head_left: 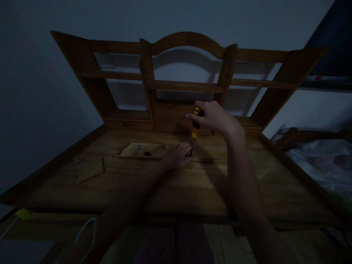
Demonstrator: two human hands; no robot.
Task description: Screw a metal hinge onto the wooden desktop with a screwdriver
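My right hand point(213, 115) grips the handle of a yellow and black screwdriver point(195, 132), which stands nearly upright with its shaft pointing down. Low on the desk, my left hand point(180, 156) is around the screwdriver's tip, its fingers pressed near a small metal piece point(188, 157) that I cannot make out well. Under and beside that hand runs a long wooden strip point(156, 150) with dark, damaged patches, lying across the desk. What the left fingertips pinch is too dark and partly hidden.
The wooden desk point(170, 187) carries a shelf unit point(187, 86) along its back. At the left lie a small square board point(90, 170) and small metal bits point(80, 165). A white cable point(95, 229) hangs at the front left. Plastic-wrapped stuff point(321, 165) lies beyond the right edge.
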